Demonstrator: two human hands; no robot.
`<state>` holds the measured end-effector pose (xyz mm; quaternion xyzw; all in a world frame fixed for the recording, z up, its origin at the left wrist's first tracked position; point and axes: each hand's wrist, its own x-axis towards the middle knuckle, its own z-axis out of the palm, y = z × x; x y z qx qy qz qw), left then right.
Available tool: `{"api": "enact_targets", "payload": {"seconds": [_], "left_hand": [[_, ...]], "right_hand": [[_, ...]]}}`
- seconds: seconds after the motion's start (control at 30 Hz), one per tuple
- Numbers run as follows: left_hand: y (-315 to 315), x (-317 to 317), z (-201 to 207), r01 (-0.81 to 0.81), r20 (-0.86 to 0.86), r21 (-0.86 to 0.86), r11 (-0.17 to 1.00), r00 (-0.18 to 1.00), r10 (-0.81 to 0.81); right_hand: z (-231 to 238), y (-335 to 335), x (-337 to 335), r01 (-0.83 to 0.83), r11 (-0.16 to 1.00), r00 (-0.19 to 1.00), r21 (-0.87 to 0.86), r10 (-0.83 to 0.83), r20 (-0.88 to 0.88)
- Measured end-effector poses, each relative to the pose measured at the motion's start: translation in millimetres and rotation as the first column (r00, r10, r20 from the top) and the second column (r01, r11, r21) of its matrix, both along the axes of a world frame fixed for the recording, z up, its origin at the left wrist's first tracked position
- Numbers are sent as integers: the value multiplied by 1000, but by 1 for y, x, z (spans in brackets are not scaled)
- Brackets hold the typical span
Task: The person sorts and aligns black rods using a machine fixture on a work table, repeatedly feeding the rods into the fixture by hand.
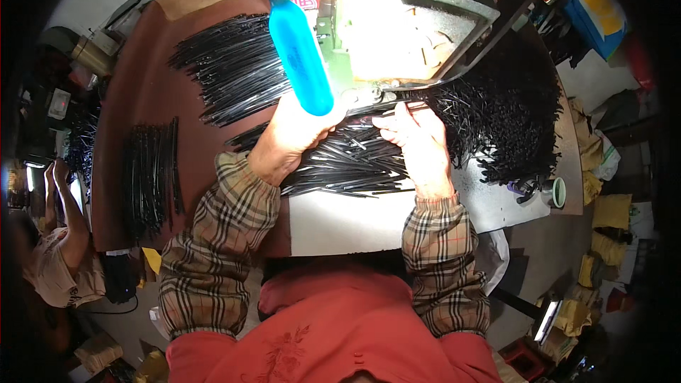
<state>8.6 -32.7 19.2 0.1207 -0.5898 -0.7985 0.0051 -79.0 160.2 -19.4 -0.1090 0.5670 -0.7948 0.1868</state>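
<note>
My left hand is closed below the end of a lever's blue handle, which hides part of it. What its fingers hold I cannot make out. My right hand pinches a thin black strip by the metal front edge of a brightly lit bench machine. Beneath and between both hands lies a loose heap of black strips. A neater row of long black strips lies to the left, and a dense tangled pile of black pieces lies to the right.
A smaller bundle of black strips lies at the far left of the brown table covering. A pale board spans the near edge. A green-rimmed cup sits at the right edge. Another person's arms show at far left.
</note>
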Motion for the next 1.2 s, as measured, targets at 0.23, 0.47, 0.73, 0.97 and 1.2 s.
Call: {"api": "enact_targets", "payload": {"seconds": [0.23,0.47,0.73,0.97,1.2], "left_hand": [[8,-8,2,-6,-15,39,999,1000,7],[5,-8,-5,34,-72,-3,999,997,-34],[18,-10,8,-134,-105,-2,991,986,133],[14,-18,5,-19,-376,110,994,925,59],[2,-66,-69,-28,-584,122,992,806,95]], "right_hand": [[-6,-2,2,70,997,997,-31,-70,14],[-10,-4,4,69,993,992,-100,-79,-96],[-12,-8,4,73,983,996,-168,-80,-36],[-1,-14,-7,142,985,989,-95,-144,-18],[-8,-13,-14,144,963,988,-226,-153,-21]]}}
